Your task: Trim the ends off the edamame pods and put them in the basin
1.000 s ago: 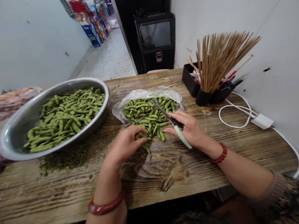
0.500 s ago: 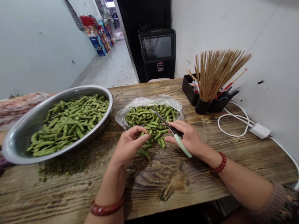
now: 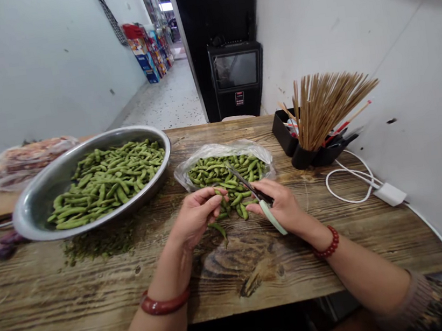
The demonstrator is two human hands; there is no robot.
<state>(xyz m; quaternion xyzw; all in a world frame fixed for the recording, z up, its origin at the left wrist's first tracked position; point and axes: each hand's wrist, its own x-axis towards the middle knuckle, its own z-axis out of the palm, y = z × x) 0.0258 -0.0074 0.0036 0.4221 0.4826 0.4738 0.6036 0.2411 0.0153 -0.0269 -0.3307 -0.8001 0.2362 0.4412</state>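
My left hand is closed in a pinch on a green edamame pod, which shows past the fingertips. In my right hand is a pair of scissors with pale green handles; the blades point up and away to the left. Both hands are just in front of a clear plastic bag lying open with many edamame pods in it, some spilling out toward me. One loose pod lies on the wood below my left hand.
A large metal basin heaped with pods stands left, with green trimmings in front. Behind it is a bag of pinkish food. At right are a black holder with wooden skewers and a white cable.
The whole view has shifted slightly, so things sit a little further right. My left hand's fingertips are a bit closer to the scissors, with the pinched pod showing more.
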